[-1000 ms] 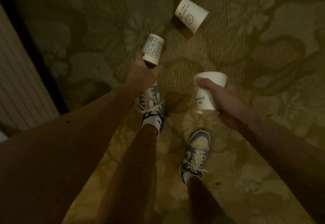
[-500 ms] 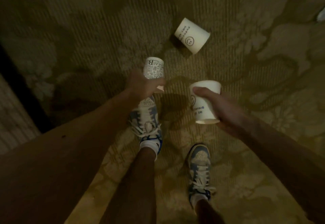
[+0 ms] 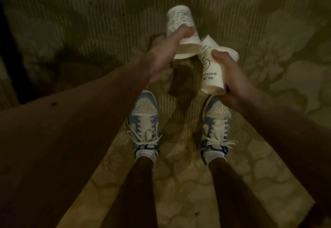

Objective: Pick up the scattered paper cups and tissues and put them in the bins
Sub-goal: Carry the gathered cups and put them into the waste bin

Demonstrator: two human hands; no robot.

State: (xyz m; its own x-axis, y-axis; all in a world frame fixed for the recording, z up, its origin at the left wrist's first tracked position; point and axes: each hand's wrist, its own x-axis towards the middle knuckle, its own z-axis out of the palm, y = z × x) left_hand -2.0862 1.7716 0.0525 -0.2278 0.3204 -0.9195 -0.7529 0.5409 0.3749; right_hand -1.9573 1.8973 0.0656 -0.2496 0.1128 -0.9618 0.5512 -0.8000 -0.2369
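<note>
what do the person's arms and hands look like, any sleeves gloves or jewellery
Both arms are bare to the frame edge: no sleeves show. The left hand and right hand wear no gloves, and no rings, watch or bands are visible at the wrists, though the light is dim. A small dark spot marks the left forearm. Lower down the person wears white and blue laced sneakers with white socks.

Patterned carpet (image 3: 268, 66) bears two sneakers (image 3: 146, 120).
</note>
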